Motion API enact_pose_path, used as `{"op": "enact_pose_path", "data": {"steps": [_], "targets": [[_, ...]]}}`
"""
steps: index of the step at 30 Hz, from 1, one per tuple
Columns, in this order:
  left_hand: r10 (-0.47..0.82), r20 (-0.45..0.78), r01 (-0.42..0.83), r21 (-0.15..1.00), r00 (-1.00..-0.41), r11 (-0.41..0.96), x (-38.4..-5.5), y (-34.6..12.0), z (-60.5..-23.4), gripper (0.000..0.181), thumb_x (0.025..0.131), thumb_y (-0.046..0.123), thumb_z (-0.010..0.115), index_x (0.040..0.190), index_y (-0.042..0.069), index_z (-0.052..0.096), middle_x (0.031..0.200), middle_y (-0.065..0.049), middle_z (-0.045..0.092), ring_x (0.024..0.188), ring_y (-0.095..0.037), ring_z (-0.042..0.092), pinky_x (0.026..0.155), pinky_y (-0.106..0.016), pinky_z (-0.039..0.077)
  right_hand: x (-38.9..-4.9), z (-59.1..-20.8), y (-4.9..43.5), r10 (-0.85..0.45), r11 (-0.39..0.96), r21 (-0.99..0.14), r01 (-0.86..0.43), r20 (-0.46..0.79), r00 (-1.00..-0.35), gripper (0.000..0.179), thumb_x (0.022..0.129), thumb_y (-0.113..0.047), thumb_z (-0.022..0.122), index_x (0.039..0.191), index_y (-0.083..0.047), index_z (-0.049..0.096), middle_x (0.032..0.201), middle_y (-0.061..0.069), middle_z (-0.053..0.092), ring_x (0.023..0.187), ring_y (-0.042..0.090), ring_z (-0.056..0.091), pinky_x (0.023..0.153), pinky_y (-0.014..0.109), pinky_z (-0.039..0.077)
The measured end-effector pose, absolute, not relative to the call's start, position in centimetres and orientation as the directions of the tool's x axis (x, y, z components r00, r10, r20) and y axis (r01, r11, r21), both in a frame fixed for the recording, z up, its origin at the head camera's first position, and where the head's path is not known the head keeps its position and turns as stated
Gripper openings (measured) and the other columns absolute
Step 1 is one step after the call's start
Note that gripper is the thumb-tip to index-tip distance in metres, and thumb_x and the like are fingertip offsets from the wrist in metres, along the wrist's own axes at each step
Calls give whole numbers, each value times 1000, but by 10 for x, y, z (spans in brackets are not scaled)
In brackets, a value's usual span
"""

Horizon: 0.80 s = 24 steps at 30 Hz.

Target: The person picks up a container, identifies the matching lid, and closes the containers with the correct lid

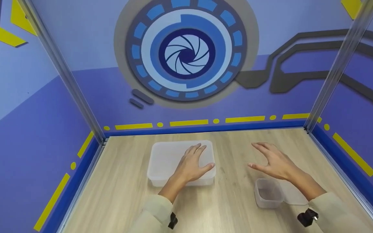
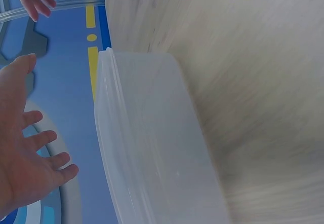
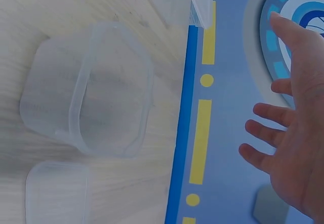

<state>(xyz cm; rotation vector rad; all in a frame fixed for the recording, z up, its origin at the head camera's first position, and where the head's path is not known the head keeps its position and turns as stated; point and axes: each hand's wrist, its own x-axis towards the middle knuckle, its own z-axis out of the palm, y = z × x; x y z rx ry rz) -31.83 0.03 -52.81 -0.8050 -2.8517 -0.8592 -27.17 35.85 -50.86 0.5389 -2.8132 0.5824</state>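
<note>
Head view: the left hand (image 1: 191,166), fingers spread, hovers clear of a large rectangular translucent-white plastic box (image 1: 165,161), which rests flat on the pale wood-grained desk (image 1: 118,194) and so needs no steadying. The right hand (image 1: 275,163), its fingers parted and holding nothing, hangs near a small squarish translucent plastic container (image 1: 269,203), upright and uncovered, since what is presumably its lid, a flat translucent plastic square (image 1: 294,194), lies just beside it.
</note>
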Motion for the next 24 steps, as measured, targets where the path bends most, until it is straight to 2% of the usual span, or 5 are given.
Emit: {"op": "enact_pose_path", "data": {"steps": [10, 18, 24], "targets": [[478, 194, 504, 510, -857, 697, -316, 15, -526, 81, 99, 59, 65, 164, 17, 41, 170, -7, 35, 157, -34, 30, 124, -57, 29, -266, -506, 373, -283, 868, -346, -356, 244, -927, 91, 94, -68, 69, 161, -10, 45, 159, 21, 47, 143, 49, 44, 103, 77, 41], [500, 179, 516, 497, -847, 697, -312, 24, -526, 81, 99, 60, 64, 164, 19, 40, 170, -5, 35, 157, -30, 30, 125, -53, 29, -264, -506, 380, -276, 873, -342, -347, 238, -931, 89, 95, -67, 68, 160, -11, 46, 158, 22, 47, 143, 49, 44, 104, 78, 40], [514, 189, 532, 505, -837, 680, -309, 31, -528, 79, 99, 56, 66, 163, 16, 43, 169, -7, 37, 156, -30, 32, 124, -54, 31, -262, -508, 386, -269, 878, -340, -337, 232, -935, 87, 95, -66, 68, 160, -12, 47, 157, 22, 48, 142, 49, 45, 102, 79, 40]]}}
